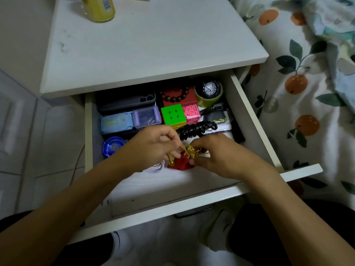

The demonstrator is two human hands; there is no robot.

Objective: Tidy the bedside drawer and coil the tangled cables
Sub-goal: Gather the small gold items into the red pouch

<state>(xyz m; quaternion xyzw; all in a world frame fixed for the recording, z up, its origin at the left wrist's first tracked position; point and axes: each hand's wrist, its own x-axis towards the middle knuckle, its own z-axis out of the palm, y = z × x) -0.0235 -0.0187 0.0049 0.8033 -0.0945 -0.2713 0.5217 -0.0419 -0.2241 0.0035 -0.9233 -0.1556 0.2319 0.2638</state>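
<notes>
White nightstand (146, 54) with yellow bottle (99, 8) on top, open drawer (255, 120) holding cube (172, 115), coiled black cable (197, 129)

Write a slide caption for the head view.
Both hands, left hand and right hand, pinch a gold ribbon on a red pouch over the open drawer.

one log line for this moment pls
stage: tidying open drawer | left hand: pinches gold cord | right hand: pinches gold cord on red pouch | black coiled cable: untouched
</notes>
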